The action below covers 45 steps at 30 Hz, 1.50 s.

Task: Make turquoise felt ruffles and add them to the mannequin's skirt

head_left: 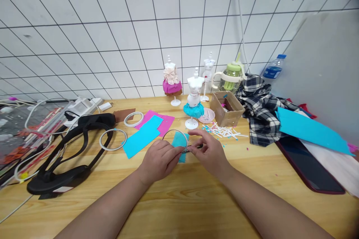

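Observation:
My left hand (162,158) is closed, its thumb and forefinger pinching the near right edge of a thin pale hoop (171,130). Meeting it there, my right hand (209,151) pinches a small dark object (199,146), mostly hidden by the fingers, so I cannot tell its kind. A sheer turquoise cloth strip (181,139) lies flat under the hoop and fingertips. Just behind the hands stands a small white dress form (195,84) with a gathered turquoise skirt (193,109).
Left are turquoise cloth (143,136), magenta cloth (166,122), loose hoops (113,148) and a black headset strap (60,179). Behind stand a dressed form (171,78), a cardboard box (227,114) and a cup (231,78). White sticks (224,131) and a phone (308,168) lie right.

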Tool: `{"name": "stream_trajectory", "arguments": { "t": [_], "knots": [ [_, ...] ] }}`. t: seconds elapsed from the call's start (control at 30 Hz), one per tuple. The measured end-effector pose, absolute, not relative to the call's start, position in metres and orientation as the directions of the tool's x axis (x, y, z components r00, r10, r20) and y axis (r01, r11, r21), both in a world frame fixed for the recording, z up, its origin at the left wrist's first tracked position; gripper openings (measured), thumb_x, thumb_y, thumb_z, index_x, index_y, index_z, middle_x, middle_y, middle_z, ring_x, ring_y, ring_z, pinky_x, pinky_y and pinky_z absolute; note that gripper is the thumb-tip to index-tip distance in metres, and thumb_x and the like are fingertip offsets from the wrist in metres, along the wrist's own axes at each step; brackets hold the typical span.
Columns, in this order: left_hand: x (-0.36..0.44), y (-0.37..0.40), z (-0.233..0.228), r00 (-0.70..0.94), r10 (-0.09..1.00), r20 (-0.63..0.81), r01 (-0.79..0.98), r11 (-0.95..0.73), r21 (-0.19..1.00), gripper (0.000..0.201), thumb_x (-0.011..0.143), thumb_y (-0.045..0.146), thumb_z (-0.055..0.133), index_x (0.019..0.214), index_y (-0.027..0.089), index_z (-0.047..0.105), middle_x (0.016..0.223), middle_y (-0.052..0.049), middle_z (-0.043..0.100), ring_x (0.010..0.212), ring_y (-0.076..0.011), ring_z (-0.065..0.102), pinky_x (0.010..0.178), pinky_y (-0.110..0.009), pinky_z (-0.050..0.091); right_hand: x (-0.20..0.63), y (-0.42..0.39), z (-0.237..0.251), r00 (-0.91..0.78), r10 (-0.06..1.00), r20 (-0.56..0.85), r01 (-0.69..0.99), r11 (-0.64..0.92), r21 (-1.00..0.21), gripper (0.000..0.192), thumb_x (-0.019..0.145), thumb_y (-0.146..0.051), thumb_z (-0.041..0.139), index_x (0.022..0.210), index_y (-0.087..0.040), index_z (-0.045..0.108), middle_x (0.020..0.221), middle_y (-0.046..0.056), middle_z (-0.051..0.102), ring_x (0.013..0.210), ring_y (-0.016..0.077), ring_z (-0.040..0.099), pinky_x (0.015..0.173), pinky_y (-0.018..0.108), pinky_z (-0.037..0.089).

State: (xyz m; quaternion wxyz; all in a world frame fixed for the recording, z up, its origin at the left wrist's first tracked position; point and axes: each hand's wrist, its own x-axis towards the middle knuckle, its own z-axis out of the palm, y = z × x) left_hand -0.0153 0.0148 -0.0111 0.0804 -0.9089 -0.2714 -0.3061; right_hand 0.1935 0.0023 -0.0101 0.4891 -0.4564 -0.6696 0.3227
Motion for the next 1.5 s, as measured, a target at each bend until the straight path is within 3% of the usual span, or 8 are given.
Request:
{"name": "stream_trajectory", "arguments": {
  "t": [0.1,0.4,0.77,0.83,0.93,1.1,1.27,1.5],
  "knots": [
    [-0.014,0.015,-0.012,0.624,0.494,0.606,0.580,-0.812,0.064,0.016,0.085,0.017,0.056,0.100,0.019,0.062,0.068,-0.002,0.064,0.064,-0.0166,0.056,0.061,-0.030,0.038,0.196,0.004,-0.011,-0.098,0.873,0.477,0.361,0.478,-0.801,0.004,0.083,-0.024,0.065,0.085,-0.023,0.067,0.106,0.005,0.068,0.074,0.0129,0.065,0.058,0.023,0.050],
    [-0.008,0.015,-0.012,0.289,0.802,0.522,0.617,-0.573,0.539,0.013,0.086,0.024,0.053,0.078,0.019,0.062,0.063,0.000,0.061,0.062,-0.0142,0.054,0.058,-0.026,0.041,0.193,-0.008,-0.008,-0.291,0.663,0.690,0.536,0.710,-0.456,0.011,0.088,-0.020,0.057,0.083,-0.021,0.067,0.080,0.004,0.065,0.074,0.0158,0.060,0.066,0.026,0.045],
    [-0.021,0.035,-0.017,-0.151,0.929,0.338,0.562,-0.201,0.802,0.025,0.088,0.040,0.048,0.081,0.019,0.061,0.061,0.002,0.059,0.055,-0.0140,0.052,0.053,-0.025,0.041,0.195,-0.007,-0.007,-0.271,0.635,0.724,0.513,0.731,-0.449,0.012,0.090,-0.017,0.053,0.082,-0.020,0.063,0.080,0.004,0.066,0.074,0.0159,0.060,0.065,0.026,0.046],
    [-0.043,0.054,-0.019,-0.226,0.884,0.408,0.633,-0.185,0.751,0.028,0.090,0.041,0.046,0.088,0.019,0.063,0.071,-0.001,0.066,0.066,-0.0170,0.059,0.064,-0.028,0.046,0.198,-0.006,-0.004,-0.228,0.651,0.724,0.507,0.714,-0.482,0.011,0.090,-0.019,0.054,0.082,-0.021,0.062,0.079,0.003,0.066,0.074,0.0157,0.060,0.065,0.026,0.046],
    [-0.074,0.076,-0.027,0.033,0.870,0.492,0.887,-0.253,0.387,0.028,0.087,0.038,0.050,0.097,0.020,0.069,0.089,-0.007,0.071,0.094,-0.0258,0.061,0.088,-0.039,0.043,0.201,-0.004,-0.001,-0.161,0.686,0.710,0.510,0.673,-0.535,0.010,0.091,-0.022,0.055,0.083,-0.022,0.062,0.079,0.003,0.067,0.075,0.0157,0.061,0.066,0.027,0.046],
    [-0.081,0.077,-0.044,0.189,0.908,0.375,0.982,-0.178,-0.062,0.036,0.088,0.033,0.047,0.111,0.011,0.064,0.104,-0.019,0.063,0.098,-0.0345,0.056,0.083,-0.046,0.042,0.202,-0.002,-0.002,-0.144,0.696,0.704,0.525,0.656,-0.542,0.011,0.091,-0.024,0.054,0.083,-0.023,0.062,0.078,0.003,0.068,0.076,0.0168,0.062,0.066,0.029,0.047],
    [-0.061,0.058,-0.027,0.164,0.832,0.530,0.979,-0.202,0.013,0.037,0.086,0.037,0.054,0.114,0.013,0.060,0.108,-0.019,0.058,0.101,-0.0345,0.052,0.086,-0.049,0.040,0.202,-0.002,-0.004,-0.176,0.679,0.712,0.534,0.674,-0.511,0.013,0.091,-0.023,0.053,0.083,-0.023,0.063,0.079,0.003,0.069,0.076,0.0169,0.062,0.067,0.029,0.047],
    [-0.028,0.028,-0.005,0.497,0.631,0.596,0.700,-0.697,0.154,0.038,0.082,0.040,0.066,0.117,0.027,0.061,0.115,-0.009,0.057,0.109,-0.0259,0.049,0.095,-0.044,0.035,0.203,0.001,-0.012,-0.358,0.643,0.677,0.573,0.724,-0.384,0.015,0.092,-0.027,0.054,0.088,-0.023,0.067,0.086,0.005,0.070,0.081,0.0175,0.063,0.074,0.029,0.047]
  ]
}}
